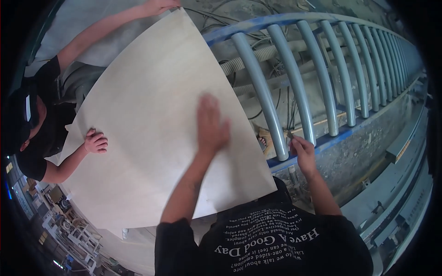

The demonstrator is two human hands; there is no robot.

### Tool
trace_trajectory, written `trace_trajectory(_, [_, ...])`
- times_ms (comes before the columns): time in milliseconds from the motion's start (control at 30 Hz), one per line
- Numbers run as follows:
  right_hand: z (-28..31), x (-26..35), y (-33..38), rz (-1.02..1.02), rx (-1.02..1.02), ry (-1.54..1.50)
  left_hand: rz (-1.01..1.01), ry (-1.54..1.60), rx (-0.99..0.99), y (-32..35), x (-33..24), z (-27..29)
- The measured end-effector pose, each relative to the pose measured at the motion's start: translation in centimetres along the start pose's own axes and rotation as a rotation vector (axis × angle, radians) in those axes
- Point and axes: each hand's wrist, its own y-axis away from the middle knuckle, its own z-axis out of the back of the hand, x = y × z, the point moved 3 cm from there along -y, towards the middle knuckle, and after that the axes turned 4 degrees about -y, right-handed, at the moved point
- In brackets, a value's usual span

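While my left hand [212,122] lies flat and spread on the pale plywood sheet [156,119], fingers pointing toward 12 o'clock, I judge the step in hand to be steadying the sheet. The sheet fills the middle of the view, its far corner at 12 o'clock and its near corner at 5 o'clock, just beside the blue roller conveyor [322,78].

Procedure, as I judge it:
1. Keep the palm flat and the pressure even; a thin sheet of this kind will likely flex if loaded at one point.
2. Match the co-worker at 9 o'clock, who has one closed hand [95,141] resting on the sheet's left edge and another hand [159,5] at its far corner.
3. Keep the sheet's right edge away from the rollers, where it could catch.

My right hand [303,154] sits at 3 o'clock by the conveyor's near end, closed around a small object; I cannot tell what it is. A brush-like item [263,137] lies between the sheet and this hand.

Count:
- Plywood sheets in work: one.
- Hands on or at the sheet: three, one mine and two the co-worker's.
- Persons: two.
- Conveyors: one; its rollers run off toward 2 o'clock, too crowded to count.
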Motion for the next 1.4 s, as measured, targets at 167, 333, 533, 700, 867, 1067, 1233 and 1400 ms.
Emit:
trace_trajectory(167, [-6.6, 5.4, -9.1, -0.003, 0.083, -0.111, 0.322, -0.393, -0.133, -10.8, 8.5, 1.9])
trace_trajectory(333, [-11.5, 10.4, -19.2, 0.357, 0.137, 0.129, 0.434, -0.416, -0.156, -12.7, 8.2, 1.2])
trace_trajectory(533, [-21.2, 16.4, -26.7, 0.910, 0.046, 0.255, 0.411, -0.448, -0.112, -12.1, 8.9, 1.4])
trace_trajectory(700, [-23.5, 19.1, -32.7, 0.872, 0.131, 0.235, 0.382, -0.452, -0.160, -12.3, 8.9, 1.3])
trace_trajectory(867, [-24.4, 20.5, -37.3, 0.740, 0.406, 0.263, 0.371, -0.457, -0.194, -12.0, 8.9, 1.7])
trace_trajectory(1067, [-27.8, 27.6, -41.2, 0.431, 0.714, 0.444, 0.351, -0.431, -0.235, -11.7, 8.8, 1.8])
trace_trajectory(1233, [-29.5, 26.9, -39.6, 0.406, 0.802, 0.648, 0.347, -0.442, -0.236, -11.4, 8.9, 1.7])
trace_trajectory(1400, [-27.0, 25.5, -37.2, 0.307, 0.635, 0.779, 0.358, -0.415, -0.266, -11.9, 9.1, 1.2])
